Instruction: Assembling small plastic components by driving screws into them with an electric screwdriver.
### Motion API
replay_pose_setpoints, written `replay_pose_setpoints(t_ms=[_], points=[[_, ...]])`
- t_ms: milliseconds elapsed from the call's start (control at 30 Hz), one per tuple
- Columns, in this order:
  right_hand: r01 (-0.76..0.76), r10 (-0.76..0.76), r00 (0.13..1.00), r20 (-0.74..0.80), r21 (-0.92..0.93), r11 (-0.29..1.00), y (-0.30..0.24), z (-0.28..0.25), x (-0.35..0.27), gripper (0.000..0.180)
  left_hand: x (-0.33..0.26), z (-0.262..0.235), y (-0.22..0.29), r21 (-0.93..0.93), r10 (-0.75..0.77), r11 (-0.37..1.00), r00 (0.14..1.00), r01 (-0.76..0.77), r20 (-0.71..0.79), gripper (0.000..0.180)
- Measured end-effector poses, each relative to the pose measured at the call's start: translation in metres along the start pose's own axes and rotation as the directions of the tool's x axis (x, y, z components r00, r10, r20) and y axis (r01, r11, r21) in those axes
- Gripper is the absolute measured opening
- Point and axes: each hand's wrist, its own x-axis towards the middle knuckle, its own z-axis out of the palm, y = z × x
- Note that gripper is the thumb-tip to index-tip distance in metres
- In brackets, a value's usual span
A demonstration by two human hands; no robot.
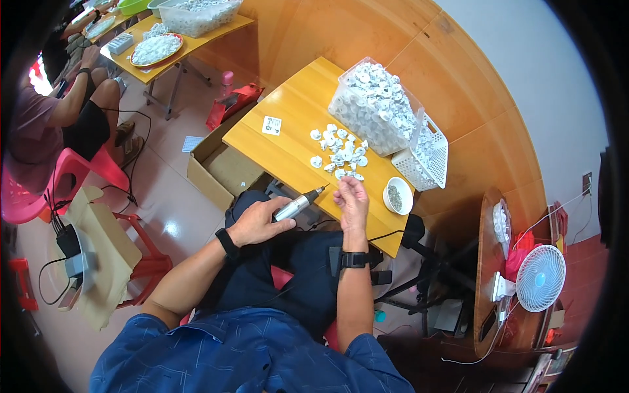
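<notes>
Your left hand [262, 223] has its fingers wrapped around a silver-and-black, pen-shaped power screwdriver [293, 208], thumb along the near side of the body. Its thin tip points toward 2 o'clock, just beside your right hand [354, 203] but with a gap showing between them. Your right fingers are drawn into a narrow pinch above the near edge of the yellow wooden bench [288, 147]; whether something small sits between them, you cannot tell from this view.

Taking the right hand as the dial's centre, the loose pile of small round white plastic parts [339, 152] lies at 12 o'clock, close to your fingertips. The round white bowl [407, 192] of tiny grey metallic pieces, probably screws, is at 3 o'clock. At 1 o'clock stands the clear plastic bin [347, 111] heaped with similar white parts, and at 2 o'clock the white perforated plastic basket [438, 167] holds more.

You appear to be between placing a piece and driving it, most likely readying a part for the tip. The next move would call for a firm right pinch, then lining the tip up squarely before pressing.
</notes>
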Motion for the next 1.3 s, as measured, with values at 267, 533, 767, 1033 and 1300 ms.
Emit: replay_pose_setpoints(t_ms=[267,533,767,1033,1300], points=[[-0.155,0.161,0.987,0.003,0.278,0.948,0.016,0.011,-0.011,0.014,-0.003,-0.002,0.003,-0.029,-0.013,0.999,1.0,0.013,-0.002,0.052],[-0.203,0.175,0.978,0.115,0.308,0.929,0.016,0.006,-0.008,0.017,-0.003,0.0,0.001,-0.023,0.018,1.0,1.0,-0.018,-0.008,0.051],[-0.213,0.198,0.977,0.084,0.261,0.941,0.012,0.011,-0.008,0.016,-0.002,0.001,0.0,-0.019,0.026,0.999,1.0,-0.027,-0.017,0.051],[-0.213,0.205,0.977,0.06,0.261,0.942,0.012,0.013,-0.006,0.018,-0.003,-0.002,0.004,-0.029,0.017,0.999,1.0,-0.016,0.01,0.051],[-0.262,0.217,0.963,0.158,0.383,0.886,0.013,0.01,-0.007,0.022,-0.001,-0.003,0.007,-0.346,-0.128,0.922,0.98,0.174,0.151,0.044]])
